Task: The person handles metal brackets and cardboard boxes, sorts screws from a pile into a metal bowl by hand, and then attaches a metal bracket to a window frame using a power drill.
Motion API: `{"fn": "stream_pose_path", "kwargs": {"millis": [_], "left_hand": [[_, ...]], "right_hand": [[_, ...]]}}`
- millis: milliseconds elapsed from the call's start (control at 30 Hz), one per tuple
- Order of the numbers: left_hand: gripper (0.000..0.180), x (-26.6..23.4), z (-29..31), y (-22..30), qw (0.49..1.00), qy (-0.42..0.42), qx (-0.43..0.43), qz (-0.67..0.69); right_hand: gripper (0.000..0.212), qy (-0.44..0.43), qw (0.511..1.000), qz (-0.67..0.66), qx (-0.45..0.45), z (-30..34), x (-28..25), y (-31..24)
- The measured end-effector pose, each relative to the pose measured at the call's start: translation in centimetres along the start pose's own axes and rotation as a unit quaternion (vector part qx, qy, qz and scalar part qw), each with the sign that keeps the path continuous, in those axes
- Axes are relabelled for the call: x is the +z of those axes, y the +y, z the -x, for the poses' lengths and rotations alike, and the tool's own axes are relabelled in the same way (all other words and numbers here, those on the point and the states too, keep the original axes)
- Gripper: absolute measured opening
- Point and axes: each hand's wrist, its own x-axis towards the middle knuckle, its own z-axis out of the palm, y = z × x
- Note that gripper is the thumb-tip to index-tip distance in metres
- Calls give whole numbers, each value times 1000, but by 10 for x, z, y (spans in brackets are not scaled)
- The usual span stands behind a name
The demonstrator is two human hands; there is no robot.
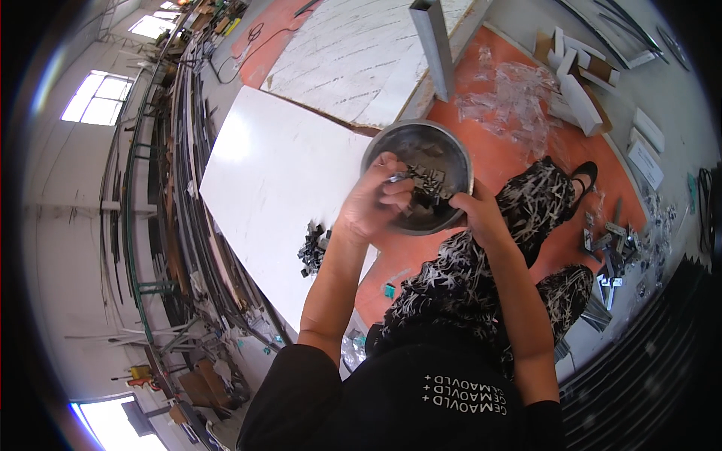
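Note:
A round metal bowl point(454, 154) with small dark and silvery metal pieces point(429, 183) heaped inside is in front of me, at the edge of a white board. My right hand point(481, 214) grips its near right rim, thumb over the edge. Over the bowl's left side, my left hand point(377, 194) is closed with curled fingers, and a small shiny metal piece point(397, 177) shows at them. The rest of what that hand holds is hidden by the fingers. A loose pile of similar small pieces point(313, 249) lies on the board beside my left forearm.
The white board point(278, 161) spreads to the left, with a second panel point(353, 56) beyond it. An upright metal tube point(434, 52) stands behind the bowl. Clear plastic bags point(515, 98), open cartons point(575, 83) and metal parts point(613, 244) lie on the floor at right. Long bars fill a rack point(143, 225) at left.

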Motion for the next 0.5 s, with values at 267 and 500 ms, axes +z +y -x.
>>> {"fn": "stream_pose_path", "kwargs": {"millis": [267, 500], "left_hand": [[13, -123, 114, 126, 893, 223, 308, -240], [14, -278, 143, 88, 604, 564, 140, -546]], "right_hand": [[48, 23, 998, 34, -50, -2, -6, 2], [48, 44, 997, 63, -15, -7, -4, 9]]}}
